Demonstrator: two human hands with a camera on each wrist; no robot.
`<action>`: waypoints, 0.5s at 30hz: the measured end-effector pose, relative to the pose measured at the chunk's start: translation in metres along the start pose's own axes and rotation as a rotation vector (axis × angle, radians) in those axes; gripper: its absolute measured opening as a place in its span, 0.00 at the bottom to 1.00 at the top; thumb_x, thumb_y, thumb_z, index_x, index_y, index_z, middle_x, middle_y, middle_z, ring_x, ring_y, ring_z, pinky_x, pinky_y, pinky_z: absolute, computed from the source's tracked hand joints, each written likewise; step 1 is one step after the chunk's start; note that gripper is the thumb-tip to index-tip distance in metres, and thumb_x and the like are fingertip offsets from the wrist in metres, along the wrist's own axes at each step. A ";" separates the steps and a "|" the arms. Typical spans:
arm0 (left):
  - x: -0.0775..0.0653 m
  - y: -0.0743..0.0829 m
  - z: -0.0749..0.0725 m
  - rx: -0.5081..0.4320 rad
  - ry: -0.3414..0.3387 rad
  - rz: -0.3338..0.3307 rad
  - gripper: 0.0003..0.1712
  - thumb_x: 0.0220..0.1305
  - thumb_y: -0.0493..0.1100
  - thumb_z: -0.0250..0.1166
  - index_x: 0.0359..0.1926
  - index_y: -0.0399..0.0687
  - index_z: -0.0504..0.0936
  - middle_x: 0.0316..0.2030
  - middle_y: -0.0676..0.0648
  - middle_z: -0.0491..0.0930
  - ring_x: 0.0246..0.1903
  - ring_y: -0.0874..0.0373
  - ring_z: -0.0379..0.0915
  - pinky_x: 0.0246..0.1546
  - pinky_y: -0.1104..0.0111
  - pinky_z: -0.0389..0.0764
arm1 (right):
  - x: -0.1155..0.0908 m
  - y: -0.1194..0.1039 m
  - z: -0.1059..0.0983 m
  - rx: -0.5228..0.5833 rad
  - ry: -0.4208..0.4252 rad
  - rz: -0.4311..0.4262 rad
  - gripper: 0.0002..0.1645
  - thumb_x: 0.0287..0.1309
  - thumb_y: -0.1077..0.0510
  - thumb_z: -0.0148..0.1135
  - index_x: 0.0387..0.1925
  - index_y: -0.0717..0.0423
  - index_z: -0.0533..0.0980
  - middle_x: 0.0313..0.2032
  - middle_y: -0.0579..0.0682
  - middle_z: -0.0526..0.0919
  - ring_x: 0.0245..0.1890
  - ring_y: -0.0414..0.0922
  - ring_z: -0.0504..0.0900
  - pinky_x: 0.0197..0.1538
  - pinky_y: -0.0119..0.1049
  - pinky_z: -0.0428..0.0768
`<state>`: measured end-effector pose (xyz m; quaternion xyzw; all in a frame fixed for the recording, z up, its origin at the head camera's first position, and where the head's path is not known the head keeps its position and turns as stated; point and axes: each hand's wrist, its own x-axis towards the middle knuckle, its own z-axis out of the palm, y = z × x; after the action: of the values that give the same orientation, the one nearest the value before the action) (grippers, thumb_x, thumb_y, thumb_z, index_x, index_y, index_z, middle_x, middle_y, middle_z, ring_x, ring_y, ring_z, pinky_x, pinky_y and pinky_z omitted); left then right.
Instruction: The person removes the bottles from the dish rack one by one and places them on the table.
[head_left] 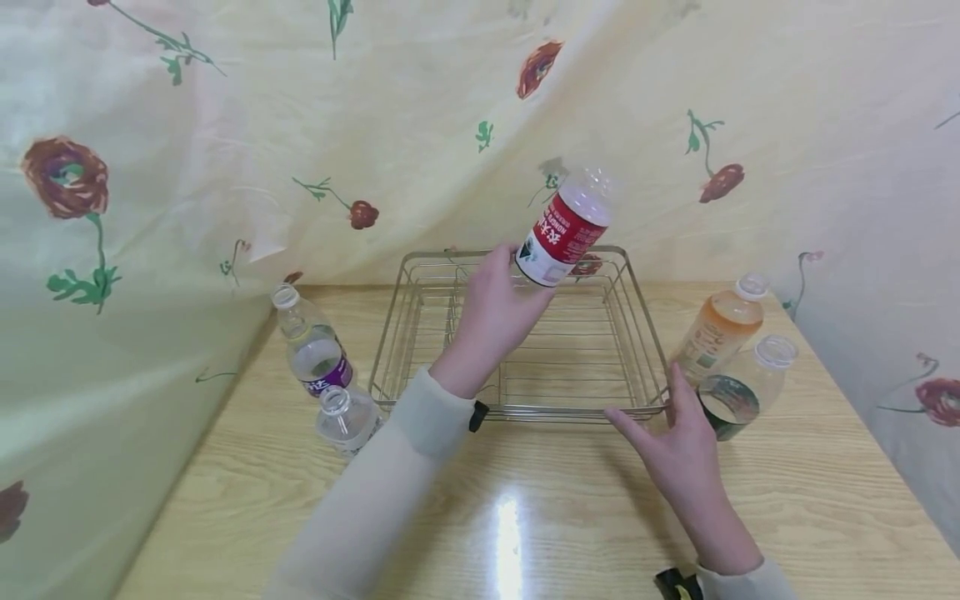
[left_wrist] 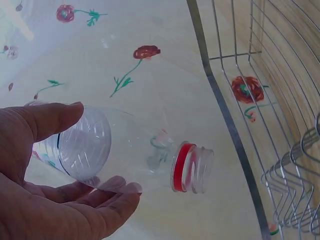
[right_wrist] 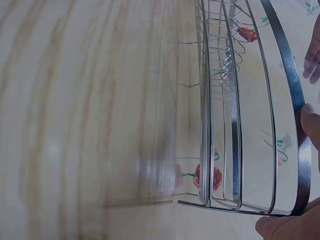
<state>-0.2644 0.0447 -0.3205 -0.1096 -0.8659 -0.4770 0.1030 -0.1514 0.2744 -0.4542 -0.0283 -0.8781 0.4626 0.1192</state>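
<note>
My left hand (head_left: 501, 321) holds an uncapped clear plastic bottle (head_left: 564, 229) with a red and white label above the wire basket (head_left: 570, 414). The bottle is tilted, its base up to the right. In the left wrist view, thumb and fingers lie on either side of the bottle, and its neck with a red ring (left_wrist: 183, 167) points toward the basket. My right hand (head_left: 686, 450) grips the basket's front right corner, thumb along the front rim and fingers at the side. The right wrist view shows the thumb (right_wrist: 311, 122) on the flat metal rim (right_wrist: 303, 160).
Right of the basket stand an orange-labelled bottle (head_left: 716, 329) and a dark-green-labelled bottle (head_left: 738, 392), close together. On the left are a purple-labelled bottle (head_left: 318, 354) and a smaller clear bottle (head_left: 348, 421). A flowered cloth (head_left: 420, 125) hangs behind the wooden table (head_left: 585, 517).
</note>
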 end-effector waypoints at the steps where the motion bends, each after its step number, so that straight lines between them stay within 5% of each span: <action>1: -0.002 -0.001 -0.001 0.010 0.004 0.009 0.31 0.62 0.48 0.75 0.61 0.43 0.73 0.53 0.51 0.77 0.56 0.57 0.71 0.60 0.58 0.74 | 0.000 0.000 0.000 0.001 0.001 -0.002 0.68 0.57 0.40 0.75 0.81 0.55 0.39 0.79 0.61 0.42 0.74 0.64 0.52 0.68 0.56 0.62; 15: -0.036 -0.013 -0.012 0.167 -0.016 0.148 0.34 0.59 0.41 0.77 0.63 0.39 0.73 0.56 0.44 0.74 0.56 0.52 0.70 0.59 0.59 0.75 | -0.001 -0.001 0.004 -0.022 0.036 -0.034 0.68 0.56 0.42 0.76 0.81 0.56 0.41 0.79 0.60 0.44 0.75 0.60 0.50 0.68 0.59 0.63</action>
<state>-0.2324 0.0242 -0.3346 -0.1680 -0.8930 -0.3933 0.1400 -0.1511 0.2704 -0.4553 -0.0231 -0.8812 0.4502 0.1425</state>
